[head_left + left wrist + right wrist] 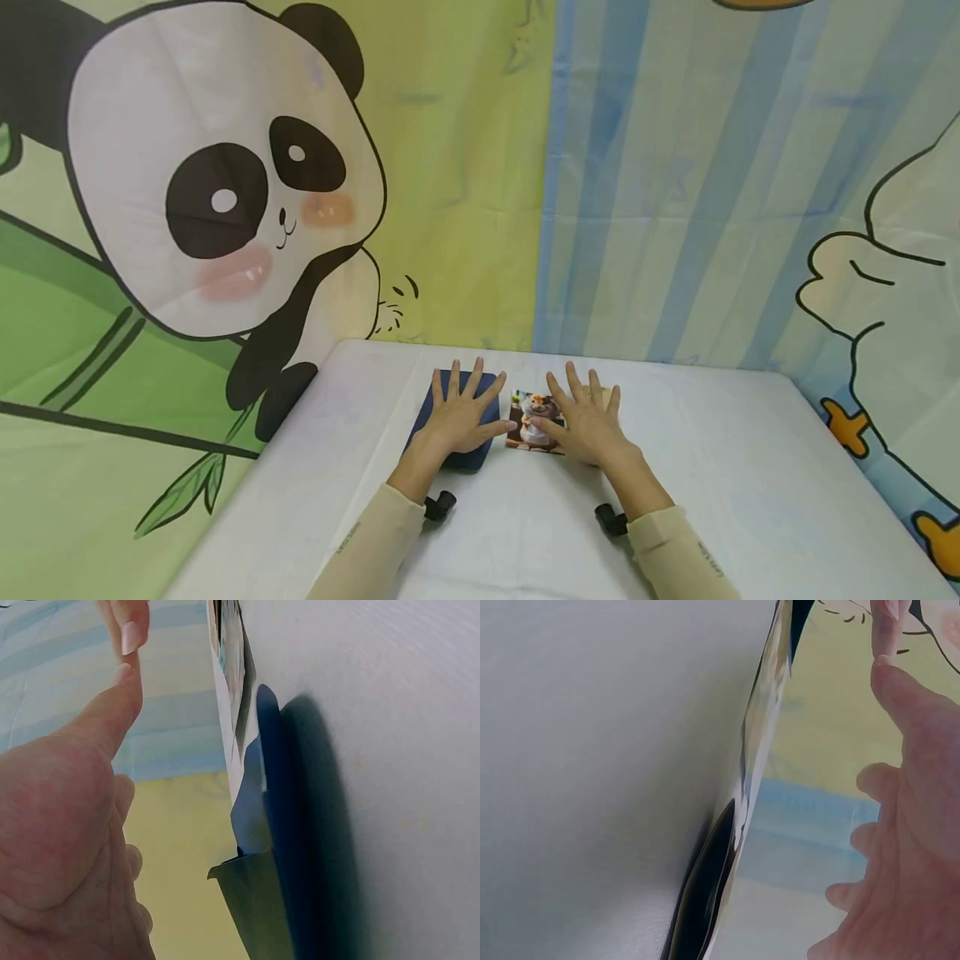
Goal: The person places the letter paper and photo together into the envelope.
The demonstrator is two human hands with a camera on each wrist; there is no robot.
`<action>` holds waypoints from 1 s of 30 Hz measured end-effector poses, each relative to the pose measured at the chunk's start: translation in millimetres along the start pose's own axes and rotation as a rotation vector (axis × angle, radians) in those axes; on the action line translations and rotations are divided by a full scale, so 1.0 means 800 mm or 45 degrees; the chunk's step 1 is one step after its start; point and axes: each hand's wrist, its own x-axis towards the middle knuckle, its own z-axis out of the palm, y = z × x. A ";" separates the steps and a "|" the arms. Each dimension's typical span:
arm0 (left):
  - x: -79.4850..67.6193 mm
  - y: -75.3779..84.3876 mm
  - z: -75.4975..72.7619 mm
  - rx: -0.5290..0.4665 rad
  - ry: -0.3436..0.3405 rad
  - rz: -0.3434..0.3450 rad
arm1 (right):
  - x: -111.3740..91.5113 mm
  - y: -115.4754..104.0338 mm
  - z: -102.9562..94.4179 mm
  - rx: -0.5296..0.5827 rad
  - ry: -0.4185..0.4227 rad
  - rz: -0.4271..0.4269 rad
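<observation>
My left hand (459, 418), fingers spread and straight, hovers palm down over a dark blue flat folder-like thing (474, 460). In the left wrist view a gap shows between that palm (56, 825) and the blue cover (274, 802), which has an olive flap (251, 900) standing up a little. My right hand (590, 427) is spread likewise over a beige flat item (606, 397), mostly hidden beneath it. Between the hands lies a picture (521, 435) of a furry animal, partly under the right thumb. The right wrist view shows a dark, slightly parted edge (703, 896) below the right palm.
Everything lies on a white-covered table (735, 467). Behind it hangs a cloth backdrop with a panda (142, 108) and blue stripes (690, 208). A small black device (441, 506) sits at the left wrist, another black device (611, 521) at the right.
</observation>
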 end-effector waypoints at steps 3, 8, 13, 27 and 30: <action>0.001 0.002 -0.001 0.000 -0.006 -0.002 | 0.000 0.001 0.000 -0.002 0.005 -0.002; 0.001 0.001 -0.002 -0.006 -0.027 0.002 | 0.001 0.001 0.002 -0.015 -0.018 -0.005; 0.001 -0.005 -0.003 -0.036 -0.033 -0.009 | 0.000 0.000 0.003 0.018 -0.026 -0.036; -0.011 -0.036 -0.008 -0.107 -0.058 -0.051 | 0.004 -0.018 0.006 0.111 -0.007 -0.189; -0.012 -0.041 -0.008 -0.146 -0.082 -0.037 | 0.006 -0.027 0.011 0.121 -0.034 -0.215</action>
